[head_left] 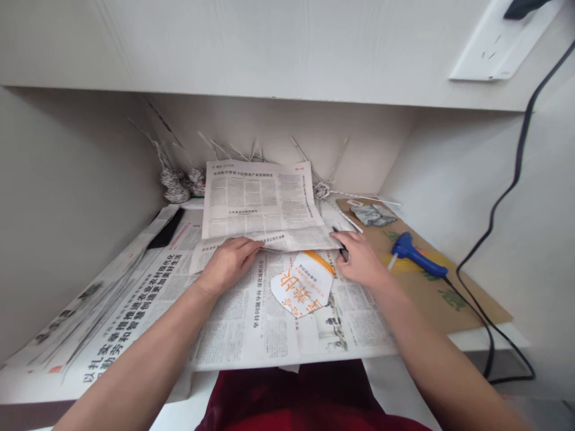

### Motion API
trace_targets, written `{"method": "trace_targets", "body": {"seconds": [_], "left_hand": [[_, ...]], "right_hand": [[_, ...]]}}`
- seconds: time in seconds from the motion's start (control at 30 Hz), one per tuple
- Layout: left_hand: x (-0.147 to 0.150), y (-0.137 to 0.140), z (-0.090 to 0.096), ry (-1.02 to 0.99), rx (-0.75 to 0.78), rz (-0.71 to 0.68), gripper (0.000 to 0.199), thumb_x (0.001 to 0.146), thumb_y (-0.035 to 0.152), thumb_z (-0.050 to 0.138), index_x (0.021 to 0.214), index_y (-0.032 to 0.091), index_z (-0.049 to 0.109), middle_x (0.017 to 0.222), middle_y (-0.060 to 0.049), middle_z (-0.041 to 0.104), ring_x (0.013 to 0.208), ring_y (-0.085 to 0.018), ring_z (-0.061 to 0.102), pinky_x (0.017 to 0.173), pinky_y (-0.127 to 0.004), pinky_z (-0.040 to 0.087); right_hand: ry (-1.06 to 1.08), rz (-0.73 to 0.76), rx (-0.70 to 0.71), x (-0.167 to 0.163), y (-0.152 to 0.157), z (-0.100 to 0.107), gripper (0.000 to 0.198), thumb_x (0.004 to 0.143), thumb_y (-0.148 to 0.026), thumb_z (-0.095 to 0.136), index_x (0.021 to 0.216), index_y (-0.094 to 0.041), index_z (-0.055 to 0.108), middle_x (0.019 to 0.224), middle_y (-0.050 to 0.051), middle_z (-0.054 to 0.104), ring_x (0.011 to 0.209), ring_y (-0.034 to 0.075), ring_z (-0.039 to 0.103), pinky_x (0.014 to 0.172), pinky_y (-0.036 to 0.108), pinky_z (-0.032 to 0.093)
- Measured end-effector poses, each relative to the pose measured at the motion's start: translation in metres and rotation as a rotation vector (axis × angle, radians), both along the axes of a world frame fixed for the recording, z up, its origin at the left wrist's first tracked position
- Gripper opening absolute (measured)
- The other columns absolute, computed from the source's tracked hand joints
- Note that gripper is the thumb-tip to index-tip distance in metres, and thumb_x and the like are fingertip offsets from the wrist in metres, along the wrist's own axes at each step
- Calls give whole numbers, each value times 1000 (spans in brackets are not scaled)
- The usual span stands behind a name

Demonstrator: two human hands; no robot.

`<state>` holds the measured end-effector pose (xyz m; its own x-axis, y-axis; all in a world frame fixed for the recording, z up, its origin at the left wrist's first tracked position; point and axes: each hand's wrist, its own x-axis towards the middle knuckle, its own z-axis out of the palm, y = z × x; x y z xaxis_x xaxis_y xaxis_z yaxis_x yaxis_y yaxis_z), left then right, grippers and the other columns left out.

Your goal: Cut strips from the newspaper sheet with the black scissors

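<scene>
A newspaper sheet [260, 191] stands slanted up at the back, its near edge bent over in a strip. At the left end of that edge, my left hand [228, 262] is closed, pinching the paper between thumb and fingers. My right hand [359, 258] is closed at the right end of the edge, with a slim black pen-like object [341, 242] in its fingers too. Between the hands lies a white cut-out card [303, 284] with orange print, flat on spread newspaper [233, 323]. The palms are hidden.
On the right, a blue glue gun [417, 256] rests on brown cardboard [467, 308], near a crumpled grey piece [374, 214]. Its black cable [492, 221] hangs along the right wall. Woven paper pieces [175, 184] stand behind at left. A panel [269, 54] overhangs the desk.
</scene>
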<state>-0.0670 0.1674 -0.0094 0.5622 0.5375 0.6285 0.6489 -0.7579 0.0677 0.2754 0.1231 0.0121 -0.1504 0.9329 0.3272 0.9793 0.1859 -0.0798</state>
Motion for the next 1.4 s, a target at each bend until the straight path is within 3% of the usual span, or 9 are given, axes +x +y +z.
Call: {"method": "trace_targets", "body": {"seconds": [0.23,0.33,0.43,0.63,0.77,0.9,1.03,1.17,1.4], "left_hand": [[1,1,0,16,-40,10,25,101,22,48,115,18,69,102,-8,75,92,-23,71,85,-39,57],[4,-4,5,48,-63,-5,29,100,36,54,116,17,69,103,-9,75,93,-24,71,86,-41,56],[8,-10,8,104,-84,-31,50,88,54,68,122,18,67,108,-11,73,99,-29,69,90,-46,55],[12,-7,-1,108,-87,12,28,98,28,55,120,18,69,111,-12,73,101,-28,69,90,-46,56],[9,-4,-4,50,-81,42,27,101,28,49,114,19,72,109,-10,75,97,-24,71,85,-39,58],[7,-3,-3,-12,-81,60,26,101,28,49,111,20,72,106,-8,76,94,-22,72,82,-36,59],[5,-3,-1,-83,-81,82,26,102,29,48,109,21,72,102,-7,76,93,-22,72,83,-35,58],[4,-3,2,-147,-72,103,28,102,30,46,110,20,71,102,-9,75,95,-22,71,85,-35,58],[2,-3,5,-200,-39,137,27,102,30,46,109,21,71,98,-7,74,93,-22,71,83,-34,58]], "right_hand": [[15,196,100,-18,9,-14,38,97,-37,64,132,-21,59,136,10,59,117,27,61,97,51,53],[7,214,108,-20,12,-15,31,98,-35,63,125,-20,63,130,9,63,111,24,64,94,47,55],[9,192,139,-21,9,-13,30,98,-35,63,123,-20,64,128,9,64,110,23,64,93,46,55],[64,177,237,-24,0,-5,28,97,-36,63,120,-20,65,129,9,64,115,25,62,99,50,51],[124,243,267,-29,-14,0,27,98,-37,62,116,-19,68,121,9,68,118,26,60,103,51,46],[128,464,160,-37,-46,3,21,94,-41,66,101,-24,76,106,5,77,108,23,63,98,40,47],[114,533,26,-37,-72,3,24,92,-41,68,110,-27,76,114,5,76,113,25,62,99,44,47],[102,481,-94,-29,-69,3,32,92,-40,69,118,-24,75,125,12,71,118,29,61,100,48,48],[47,531,-242,-40,-53,13,51,82,-45,79,129,-28,70,136,10,67,126,29,58,105,44,48]]}}
